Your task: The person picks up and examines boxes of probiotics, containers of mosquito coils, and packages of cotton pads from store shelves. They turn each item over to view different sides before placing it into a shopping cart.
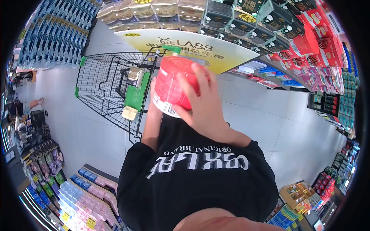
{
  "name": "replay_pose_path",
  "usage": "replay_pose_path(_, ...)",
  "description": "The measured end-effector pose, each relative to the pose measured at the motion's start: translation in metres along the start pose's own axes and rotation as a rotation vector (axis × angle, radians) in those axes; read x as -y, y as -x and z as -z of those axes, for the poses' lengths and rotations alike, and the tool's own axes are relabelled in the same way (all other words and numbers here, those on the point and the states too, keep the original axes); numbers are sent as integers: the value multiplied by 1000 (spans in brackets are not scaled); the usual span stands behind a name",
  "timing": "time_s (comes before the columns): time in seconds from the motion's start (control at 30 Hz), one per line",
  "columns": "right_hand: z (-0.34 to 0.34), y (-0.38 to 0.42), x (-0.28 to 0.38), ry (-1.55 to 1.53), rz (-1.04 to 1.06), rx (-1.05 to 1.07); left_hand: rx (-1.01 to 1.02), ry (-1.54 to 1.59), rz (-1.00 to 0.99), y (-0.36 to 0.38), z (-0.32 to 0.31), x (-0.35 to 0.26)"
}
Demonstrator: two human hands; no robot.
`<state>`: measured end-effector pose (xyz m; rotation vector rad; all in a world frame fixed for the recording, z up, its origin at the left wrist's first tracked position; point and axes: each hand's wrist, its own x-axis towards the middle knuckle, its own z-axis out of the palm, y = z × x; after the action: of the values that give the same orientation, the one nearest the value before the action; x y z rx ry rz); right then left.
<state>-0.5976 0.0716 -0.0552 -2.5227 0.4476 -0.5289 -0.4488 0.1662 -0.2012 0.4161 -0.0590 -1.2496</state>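
Both hands hold a red cylindrical pack (171, 82) up before my chest, tilted, with a white band and a barcode along its lower edge. My right hand (202, 98) wraps around its right side, fingers spread over the red surface. From the left, my left hand (153, 102) presses against the pack, its fingers mostly hidden behind it. Just beyond stands a black wire shopping cart (104, 82) with green corners and a green panel (135, 96). A small gold-and-dark package (135, 76) is in the cart, and a cream-coloured block (130, 113) sits by the panel.
Ahead, a display shelf with a yellow-white sign (227, 54) carries rows of dark boxes (219, 17) and red packs (308, 44). Blue packages (54, 34) are stacked at far left. Pink and blue packs (83, 200) fill a lower-left shelf. Pale tiled floor (254, 115) surrounds me.
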Motion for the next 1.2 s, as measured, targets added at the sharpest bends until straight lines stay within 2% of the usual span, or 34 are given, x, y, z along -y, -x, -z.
replay_pose_path(0.07,-1,4,6,-13,134,143,33,-56,-52,7,7,4)
replay_pose_path(0.17,-12,-7,-3,-416,126,106,-28,-341,-184,29,7,-2)
replay_pose_path(0.2,-25,-10,-14,-499,39,50,-61,-473,-227,39,6,-7)
replay_pose_path(0.23,-52,-15,-32,-811,-24,-8,-93,-598,-269,50,7,-13)
replay_pose_path(0.27,-54,-23,-28,-1180,-279,76,-115,-696,-283,62,7,-21)
replay_pose_path(0.33,-87,-33,-46,-1774,-583,88,-167,-823,-262,90,10,-36)
replay_pose_path(0.43,-134,-39,-36,-1057,-167,94,-312,-642,-168,129,24,-39)
replay_pose_path(0.47,-134,-43,-12,-938,-19,137,-427,-498,-194,138,30,-35)
replay_pose_path(0.5,-139,-47,5,-809,169,155,-482,-332,-322,142,38,-32)
replay_pose_path(0.57,-158,-56,36,-795,290,282,-578,-148,-549,151,48,-43)
replay_pose_path(0.67,-202,-68,56,-675,315,266,-567,-50,-645,162,82,-71)
replay_pose_path(0.77,-235,-56,40,-344,319,333,-801,-160,-733,149,139,-93)
replay_pose_path(0.83,-250,-34,12,-81,352,453,-961,-298,-782,135,188,-98)
replay_pose_path(0.9,-261,-13,-18,51,270,572,-1091,-481,-808,119,229,-96)
replay_pose_path(0.93,-262,-9,-27,70,348,571,-1116,-599,-760,116,240,-94)
replay_pose_path(1.0,-264,-5,-36,99,504,569,-1124,-562,-767,111,276,-89)
replay_pose_path(1.07,-266,-4,-34,8,489,418,-1149,-469,-748,113,295,-92)
replay_pose_path(1.1,-266,-4,-34,-39,479,342,-1194,-591,-731,116,299,-89)
replay_pose_path(1.2,-264,-1,-33,-31,442,330,-1339,-916,-608,127,311,-73)
